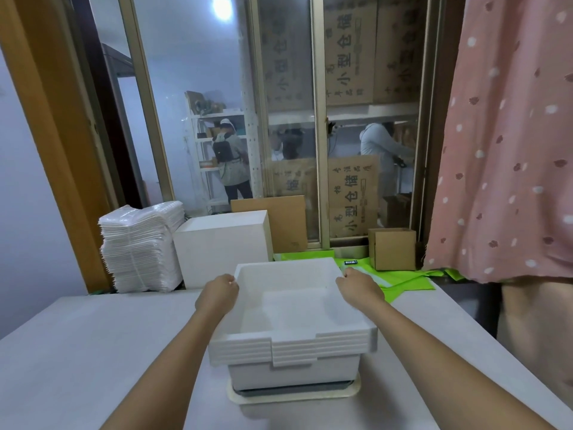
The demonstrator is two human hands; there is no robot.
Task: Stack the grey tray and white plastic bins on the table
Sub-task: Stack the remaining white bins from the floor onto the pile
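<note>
you're gripping nested white bins point(293, 308) by side rims, left hand point(218, 294) and right hand point(359, 285) apart; stack sitting on grey tray point(294, 388) near table point(93, 352) front edge.

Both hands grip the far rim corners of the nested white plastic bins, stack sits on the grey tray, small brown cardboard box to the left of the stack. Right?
Not quite: the head view shows the small brown cardboard box to the right of the nested white plastic bins, not the left. The rest holds: left hand and right hand grip the far rim corners, and the stack sits on the grey tray.
</note>
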